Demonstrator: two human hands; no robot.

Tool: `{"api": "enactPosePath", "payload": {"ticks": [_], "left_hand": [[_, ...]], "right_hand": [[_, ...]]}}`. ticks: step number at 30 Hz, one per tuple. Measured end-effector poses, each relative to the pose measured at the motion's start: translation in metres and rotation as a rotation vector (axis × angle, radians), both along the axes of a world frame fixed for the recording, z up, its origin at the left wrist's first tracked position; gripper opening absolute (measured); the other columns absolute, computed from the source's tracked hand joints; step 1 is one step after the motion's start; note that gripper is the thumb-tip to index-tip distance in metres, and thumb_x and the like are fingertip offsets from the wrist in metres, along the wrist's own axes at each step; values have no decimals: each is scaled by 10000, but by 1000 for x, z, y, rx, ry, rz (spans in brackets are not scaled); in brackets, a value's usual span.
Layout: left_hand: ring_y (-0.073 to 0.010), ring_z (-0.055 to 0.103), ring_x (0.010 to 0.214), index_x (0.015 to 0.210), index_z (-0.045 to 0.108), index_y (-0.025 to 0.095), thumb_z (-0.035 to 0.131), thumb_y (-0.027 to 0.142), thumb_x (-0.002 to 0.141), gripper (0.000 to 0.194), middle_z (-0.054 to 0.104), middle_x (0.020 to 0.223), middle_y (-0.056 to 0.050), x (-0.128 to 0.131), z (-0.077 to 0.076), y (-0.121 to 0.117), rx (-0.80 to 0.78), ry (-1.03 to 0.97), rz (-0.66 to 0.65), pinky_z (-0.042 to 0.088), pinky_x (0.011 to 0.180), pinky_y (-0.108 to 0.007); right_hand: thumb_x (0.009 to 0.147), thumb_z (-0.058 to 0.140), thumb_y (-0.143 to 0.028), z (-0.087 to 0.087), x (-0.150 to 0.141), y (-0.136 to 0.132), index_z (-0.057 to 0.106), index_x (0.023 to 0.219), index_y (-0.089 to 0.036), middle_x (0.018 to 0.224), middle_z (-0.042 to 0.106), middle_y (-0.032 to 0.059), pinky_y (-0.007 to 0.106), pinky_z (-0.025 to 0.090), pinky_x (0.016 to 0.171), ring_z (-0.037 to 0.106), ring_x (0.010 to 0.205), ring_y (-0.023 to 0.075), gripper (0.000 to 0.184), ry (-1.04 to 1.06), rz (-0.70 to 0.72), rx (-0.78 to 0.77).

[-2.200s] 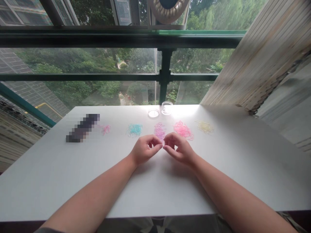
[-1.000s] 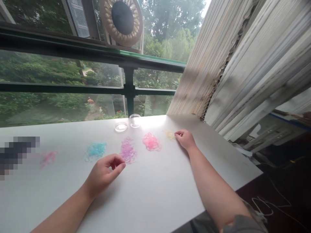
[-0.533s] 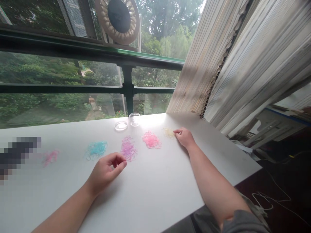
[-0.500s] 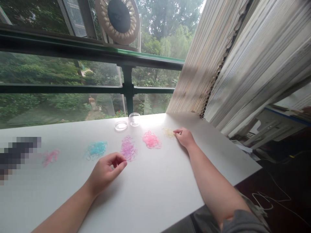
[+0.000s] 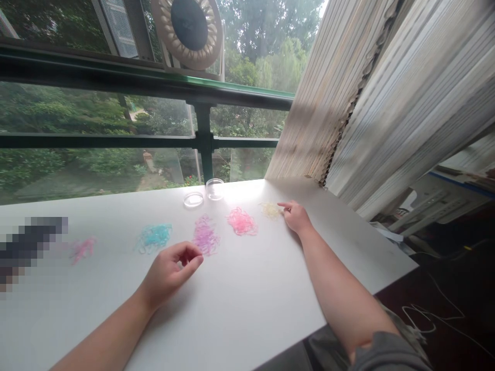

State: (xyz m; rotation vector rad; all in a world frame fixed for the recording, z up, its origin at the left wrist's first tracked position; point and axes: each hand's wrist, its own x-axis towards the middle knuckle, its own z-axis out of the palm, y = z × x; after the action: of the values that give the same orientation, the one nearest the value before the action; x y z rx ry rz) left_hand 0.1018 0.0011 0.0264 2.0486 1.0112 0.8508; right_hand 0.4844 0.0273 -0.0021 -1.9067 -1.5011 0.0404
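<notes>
My left hand hovers over the near edge of a pile of thin purple bands, thumb and forefinger pressed together. Whatever may be in that pinch is too small to make out. At the right, my right hand is beside a small pile of pale yellow bands. Its forefinger is stretched out toward them, apart from the thumb, and nothing shows in it. Between the hands lies a pile of pink bands. Left of the purple pile are blue bands, and farther left a smaller pink-red pile.
A clear round container and a clear round lid sit at the back of the white table. Behind are a green railing, a fan and a striped curtain. A pixelated dark patch covers the left edge.
My right hand has drawn slightly back from the yellow bands, and its forefinger has straightened away from the thumb. The left hand has stayed in place.
</notes>
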Motion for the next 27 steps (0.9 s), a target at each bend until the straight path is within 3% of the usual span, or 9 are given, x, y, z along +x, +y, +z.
{"api": "enactPosePath", "payload": {"ticks": [9, 18, 23, 27], "left_hand": [[-130, 539, 611, 734, 591, 170, 553, 328, 795, 174, 590, 652, -10, 0, 0, 0, -2, 0, -2, 451, 578, -220], [-130, 536, 612, 736, 596, 176, 562, 337, 792, 174, 584, 647, -4, -2, -2, 0, -14, 0, 5, 442, 580, -223], [-129, 542, 621, 743, 604, 176, 563, 348, 798, 185, 592, 660, -6, 0, -3, 1, -33, -11, 6, 439, 596, -226], [-121, 571, 605, 762, 618, 171, 570, 358, 798, 196, 622, 645, -7, 4, -3, -1, -97, -35, 20, 437, 588, -216]], "right_hand": [[737, 424, -143, 0, 0, 0, 631, 1078, -155, 868, 661, 72, 308, 438, 753, 581, 764, 188, 400, 68, -45, 78], [832, 334, -281, 4, -4, 0, 523, 902, -179, 524, 551, -12, 259, 396, 547, 532, 531, 165, 225, 224, -148, 213], [868, 320, -431, 8, -6, -1, 490, 696, -205, 385, 433, -43, 241, 340, 426, 443, 369, 141, 332, 297, -126, 195], [855, 353, -522, 13, -13, -4, 370, 520, -215, 374, 361, -44, 239, 264, 390, 348, 336, 105, 455, 332, -67, 174]]}}
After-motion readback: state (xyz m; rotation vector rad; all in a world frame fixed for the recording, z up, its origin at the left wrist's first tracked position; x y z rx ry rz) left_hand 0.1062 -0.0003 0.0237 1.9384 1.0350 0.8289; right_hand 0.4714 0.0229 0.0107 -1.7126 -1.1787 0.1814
